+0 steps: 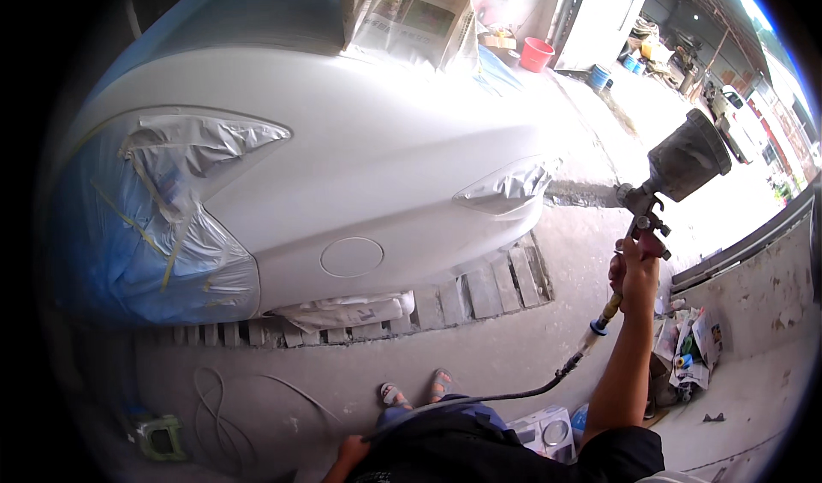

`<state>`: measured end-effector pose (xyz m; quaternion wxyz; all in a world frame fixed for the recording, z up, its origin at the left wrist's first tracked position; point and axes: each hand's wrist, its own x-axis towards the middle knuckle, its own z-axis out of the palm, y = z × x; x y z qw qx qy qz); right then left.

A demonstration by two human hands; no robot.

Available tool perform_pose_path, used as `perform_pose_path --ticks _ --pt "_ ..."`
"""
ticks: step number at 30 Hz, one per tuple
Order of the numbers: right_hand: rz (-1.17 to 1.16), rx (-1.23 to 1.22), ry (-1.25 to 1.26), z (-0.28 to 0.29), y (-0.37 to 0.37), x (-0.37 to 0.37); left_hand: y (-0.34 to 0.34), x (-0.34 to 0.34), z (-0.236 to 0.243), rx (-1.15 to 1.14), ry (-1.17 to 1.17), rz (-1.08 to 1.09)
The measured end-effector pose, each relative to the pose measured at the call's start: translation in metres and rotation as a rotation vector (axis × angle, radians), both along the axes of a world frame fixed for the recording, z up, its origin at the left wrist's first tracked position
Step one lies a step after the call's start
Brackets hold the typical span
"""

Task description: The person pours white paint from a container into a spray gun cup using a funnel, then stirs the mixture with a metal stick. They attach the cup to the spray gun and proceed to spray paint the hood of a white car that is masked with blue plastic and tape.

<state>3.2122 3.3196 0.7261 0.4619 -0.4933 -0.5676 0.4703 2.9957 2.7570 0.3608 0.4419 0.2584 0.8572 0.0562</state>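
Black shirt (437, 449) fills the lower edge nearest me, and above it the hose (531, 392) crosses to my left hand (351, 450), whose finger grip I cannot make out. My right hand (635, 269) is wrapped round the spray gun (640, 205), raised off the right end of the white bumper (402, 166), apart from it.

From the wearer's head, a single wide fisheye view is looking down and forward, facing the white car body (385, 153) from nearby and taking in the feet (440, 385) and floor (505, 346) below
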Motion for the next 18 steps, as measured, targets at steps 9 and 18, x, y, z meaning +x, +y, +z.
perform_pose_path --ticks 9,18 --pt "-0.178 0.062 -0.232 -0.014 -0.007 -0.009 -0.010 -0.018 0.000 0.055 -0.035 0.066" --pt "0.140 0.111 -0.121 0.005 -0.168 -0.162 -0.103 -0.058 -0.032 -0.009 -0.077 0.012"
